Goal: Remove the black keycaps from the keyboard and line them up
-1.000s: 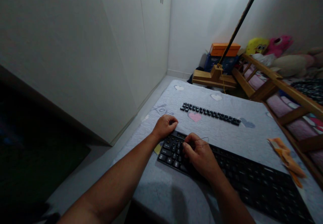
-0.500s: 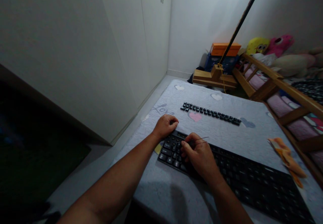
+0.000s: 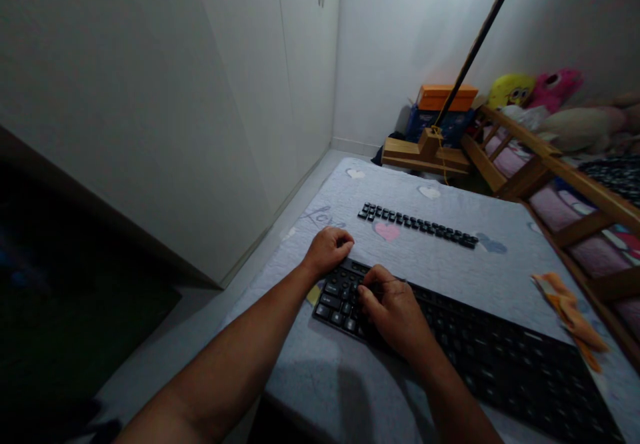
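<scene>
A black keyboard (image 3: pixel 480 337) lies at a slant on the cloth-covered surface, and several spots in its upper rows show no keycaps. My left hand (image 3: pixel 327 251) is curled closed at its far left corner, steadying the edge. Over the left part of the keys, my right hand (image 3: pixel 393 304) is closed in a pinch, fingertips down at the keys. A thin wire tool (image 3: pixel 397 280) shows faintly at its knuckles; the rest of it is hidden by the fingers. Beyond the keyboard, loose black keycaps (image 3: pixel 417 224) lie in rows.
A pale quilted cloth (image 3: pixel 320 377) with hearts covers the surface. An orange cloth item (image 3: pixel 570 314) lies to the right, beside a wooden bed rail (image 3: pixel 565 164). A white wardrobe (image 3: pixel 225 131) stands left. At the back is a wooden stand (image 3: pixel 425 154) with a slanting pole.
The thin wires that stuck out to the right of my right hand now show much less, as the hand has turned slightly. My left hand and the keyboard stay put.
</scene>
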Demonstrator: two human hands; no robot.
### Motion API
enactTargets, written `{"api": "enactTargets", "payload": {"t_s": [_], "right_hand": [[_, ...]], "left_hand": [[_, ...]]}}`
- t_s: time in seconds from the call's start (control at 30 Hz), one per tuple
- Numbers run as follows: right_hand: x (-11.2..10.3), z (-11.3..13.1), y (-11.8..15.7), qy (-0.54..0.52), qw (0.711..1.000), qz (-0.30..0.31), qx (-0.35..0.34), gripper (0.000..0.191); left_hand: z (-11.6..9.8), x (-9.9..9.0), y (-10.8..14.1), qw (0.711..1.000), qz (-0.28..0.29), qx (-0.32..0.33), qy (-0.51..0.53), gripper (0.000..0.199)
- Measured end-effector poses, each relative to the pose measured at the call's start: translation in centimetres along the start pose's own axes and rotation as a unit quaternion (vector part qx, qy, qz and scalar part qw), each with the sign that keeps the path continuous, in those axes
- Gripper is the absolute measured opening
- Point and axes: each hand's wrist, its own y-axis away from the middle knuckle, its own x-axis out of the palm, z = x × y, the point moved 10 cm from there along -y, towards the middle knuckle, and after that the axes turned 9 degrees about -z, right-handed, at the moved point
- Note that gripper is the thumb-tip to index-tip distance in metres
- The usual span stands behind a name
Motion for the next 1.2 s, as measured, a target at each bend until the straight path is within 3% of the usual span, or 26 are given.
{"api": "enactTargets", "payload": {"t_s": [0.17,0.47,0.73,1.2], "right_hand": [[-0.2,0.4,0.0,0.027,0.999,0.015,-0.028,0.006],[-0.4,-0.2,-0.1,0.032,0.999,0.012,-0.019,0.007],[-0.5,0.3,-0.1,0.045,0.997,-0.026,-0.065,0.007],[-0.6,-1.2,-0.4,0.068,0.996,-0.053,-0.015,0.007]], "left_hand": [[0.0,0.0,0.0,1.000,-0.002,-0.004,0.004,0.011],[0.0,0.1,0.0,1.000,-0.002,0.007,0.007,0.012],[0.0,0.1,0.0,1.000,-0.004,0.008,0.004,0.012],[-0.2,0.0,0.0,1.000,-0.007,0.006,0.003,0.011]]}}
